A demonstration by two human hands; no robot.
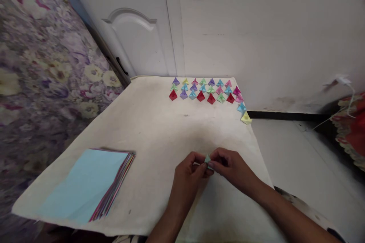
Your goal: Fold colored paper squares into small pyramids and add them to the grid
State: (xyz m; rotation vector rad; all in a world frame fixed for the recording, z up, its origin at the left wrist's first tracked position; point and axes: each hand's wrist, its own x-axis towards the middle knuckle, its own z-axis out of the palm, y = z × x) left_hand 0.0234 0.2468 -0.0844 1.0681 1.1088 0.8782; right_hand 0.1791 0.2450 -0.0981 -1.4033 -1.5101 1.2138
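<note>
Between my two hands is a small piece of folded green paper (208, 158), held above the near part of the cloth-covered table. My left hand (190, 172) pinches it from the left with thumb and fingers. From the other side, the thumb and forefinger of my right hand (228, 163) close on its right edge. Much of the paper is covered by my fingertips. Farther back lie several small folded paper pieces (201, 96) in rows, in red, purple, blue, green, pink and yellow. A yellow folded piece (246, 118) sits at the table's right edge.
A thick stack of coloured paper (85, 182) with a light blue sheet on top lies at the table's left front. White cabinet door (137, 34) and wall stand behind the table (148, 121). A flowered curtain (57, 64) hangs at left; a white plug (342, 79) is at right.
</note>
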